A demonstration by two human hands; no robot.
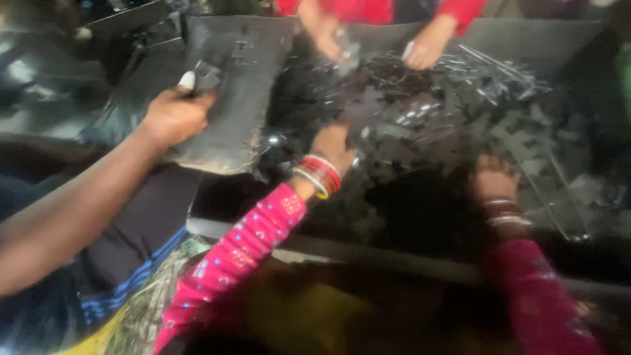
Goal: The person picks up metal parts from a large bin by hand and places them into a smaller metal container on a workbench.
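Left hand [332,146] and right hand [493,179], pink-sleeved, reach into the dark metal scrap [447,112]; blur hides either grip's state.

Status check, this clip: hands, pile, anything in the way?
Left hand and right hand both in scrap pile, grips blurred. Co-worker hands opposite. Another arm holds grey sheet.

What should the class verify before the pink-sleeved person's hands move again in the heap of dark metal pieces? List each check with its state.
1. Left hand reaches the heap of dark metal pieces: ok.
2. Left hand's grip: cannot tell, blurred.
3. Right hand grip: cannot tell, dark and blurred.
4. Co-worker's bare hand apart from both hands: ok.
5. Red-sleeved person's hands at the far side, apart: ok.
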